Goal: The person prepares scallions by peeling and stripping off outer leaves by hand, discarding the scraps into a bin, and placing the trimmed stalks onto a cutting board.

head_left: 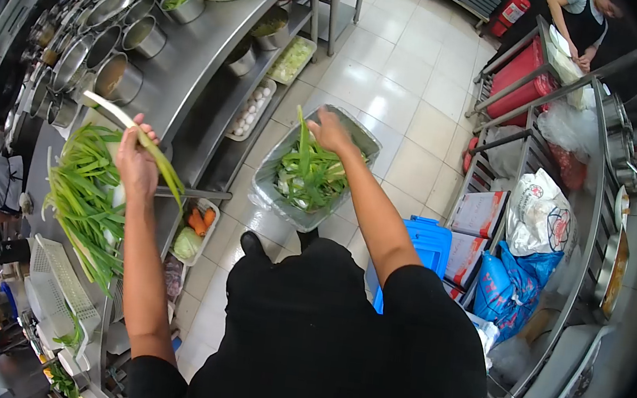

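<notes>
My left hand (138, 164) is closed around a leek (120, 113) with a white stem and green leaves, above the steel counter. Beside and below that hand lies a large pile of leeks (84, 184), green tops spread toward the counter's edge. My right hand (332, 131) is over a grey bin (265, 185) lined with clear plastic, its fingers stretched out and partly blurred. A long green leaf (302, 132) stands close to its thumb; no grip on it shows. Green trimmings (312, 171) fill part of the bin.
Metal pots (145, 36) line the counter at upper left. Under it are a tray of eggs (250, 112) and a tray with carrots and cabbage (188, 243). A blue plastic container (429, 247) and a rack with bags (541, 212) stand right. Two other people work nearby.
</notes>
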The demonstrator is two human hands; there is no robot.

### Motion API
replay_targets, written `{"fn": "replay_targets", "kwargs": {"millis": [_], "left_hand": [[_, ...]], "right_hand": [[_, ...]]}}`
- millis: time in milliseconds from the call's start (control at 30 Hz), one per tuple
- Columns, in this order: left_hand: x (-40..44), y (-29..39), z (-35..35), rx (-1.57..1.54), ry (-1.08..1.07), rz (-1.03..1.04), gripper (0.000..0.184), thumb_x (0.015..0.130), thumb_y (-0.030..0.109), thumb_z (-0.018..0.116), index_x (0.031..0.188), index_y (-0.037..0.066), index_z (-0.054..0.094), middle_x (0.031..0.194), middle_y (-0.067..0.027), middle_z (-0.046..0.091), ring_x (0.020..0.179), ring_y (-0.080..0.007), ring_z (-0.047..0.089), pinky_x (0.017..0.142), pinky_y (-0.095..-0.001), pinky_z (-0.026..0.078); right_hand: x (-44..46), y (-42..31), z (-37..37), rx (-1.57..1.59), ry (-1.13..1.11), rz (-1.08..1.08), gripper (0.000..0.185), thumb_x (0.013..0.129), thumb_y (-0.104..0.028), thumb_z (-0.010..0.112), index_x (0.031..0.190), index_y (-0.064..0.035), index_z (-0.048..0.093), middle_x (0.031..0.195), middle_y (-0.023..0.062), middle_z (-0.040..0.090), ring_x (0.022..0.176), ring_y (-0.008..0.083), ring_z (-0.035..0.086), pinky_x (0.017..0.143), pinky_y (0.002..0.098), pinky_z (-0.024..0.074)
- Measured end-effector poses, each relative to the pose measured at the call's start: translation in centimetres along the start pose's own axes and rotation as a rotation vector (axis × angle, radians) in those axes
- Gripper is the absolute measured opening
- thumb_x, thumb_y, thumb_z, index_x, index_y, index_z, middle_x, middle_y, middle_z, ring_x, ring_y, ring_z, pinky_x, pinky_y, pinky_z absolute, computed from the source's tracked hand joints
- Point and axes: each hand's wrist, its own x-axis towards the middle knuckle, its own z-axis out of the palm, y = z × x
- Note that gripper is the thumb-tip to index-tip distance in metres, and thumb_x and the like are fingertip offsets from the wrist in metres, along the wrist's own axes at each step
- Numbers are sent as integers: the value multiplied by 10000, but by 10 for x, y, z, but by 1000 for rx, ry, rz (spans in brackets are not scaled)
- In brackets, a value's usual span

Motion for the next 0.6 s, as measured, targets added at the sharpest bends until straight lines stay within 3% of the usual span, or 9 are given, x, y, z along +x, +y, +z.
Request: {"fn": "replay_targets", "kwargs": {"millis": [67, 167, 233, 267, 367, 433, 500, 567, 600], "left_hand": [[-9, 12, -6, 23, 2, 7, 335, 967, 146, 429, 1236, -52, 456, 881, -67, 570, 780, -132, 551, 698, -259, 468], [-25, 28, -20, 45, 1, 13, 364, 964, 138, 426, 1275, -52, 421, 886, -56, 549, 788, -117, 524, 716, -240, 457], [-31, 30, -35, 43, -60, 17, 380, 957, 117, 427, 1294, -56, 399, 921, -57, 538, 813, -117, 511, 736, -233, 446], [-34, 31, -38, 46, -74, 12, 380, 954, 110, 431, 1294, -56, 399, 929, -58, 537, 817, -119, 511, 734, -234, 445], [-44, 32, -37, 18, -80, -12, 371, 949, 91, 435, 1287, -57, 401, 938, -65, 538, 818, -124, 515, 735, -247, 448], [-51, 32, -33, -10, -66, -28, 363, 946, 79, 434, 1280, -59, 403, 938, -72, 540, 815, -127, 519, 739, -259, 453], [-56, 30, -32, -115, -21, -67, 363, 947, 92, 456, 1280, -47, 416, 987, -82, 567, 877, -143, 545, 798, -306, 476], [-60, 30, -36, -213, -52, -128, 377, 937, 169, 512, 1249, -33, 450, 965, -82, 606, 892, -157, 594, 875, -364, 494], [-62, 29, -38, -231, -33, -133, 391, 928, 192, 533, 1239, -32, 455, 933, -72, 613, 868, -161, 614, 899, -376, 495]], "right_hand": [[-12, 35, -8, -109, -3, 348, 464, 874, -327, 547, 1234, -39, 498, 1161, 229, 579, 1097, 361, 548, 948, 432, 421], [-27, 86, -9, 78, 195, 431, 405, 860, -295, 553, 1185, -54, 550, 1096, 210, 617, 1009, 334, 598, 894, 400, 457], [-42, 95, -21, 308, -75, 568, 314, 833, -245, 562, 1081, -63, 621, 982, 185, 660, 916, 331, 631, 830, 395, 483], [-56, 103, -9, 223, 86, 487, 284, 779, -211, 601, 1018, -76, 671, 869, 125, 689, 761, 233, 658, 731, 334, 505], [-75, 127, 17, 122, -23, 386, 300, 751, -197, 625, 1021, -72, 665, 877, 126, 687, 762, 205, 656, 727, 324, 503], [-79, 131, 29, 98, -140, 348, 301, 747, -137, 610, 1032, -52, 655, 874, 137, 683, 775, 226, 657, 735, 329, 505], [-88, 113, 39, 555, -103, 490, 241, 808, -136, 535, 991, -32, 650, 906, 183, 663, 887, 353, 632, 799, 417, 495], [-87, 136, 77, 222, 179, -153, 218, 827, -142, 524, 964, -29, 650, 909, 199, 653, 889, 370, 618, 791, 427, 490], [-81, 118, 73, 154, 89, -73, 271, 784, -40, 513, 1022, -20, 641, 888, 173, 667, 830, 303, 646, 763, 377, 502]]}}
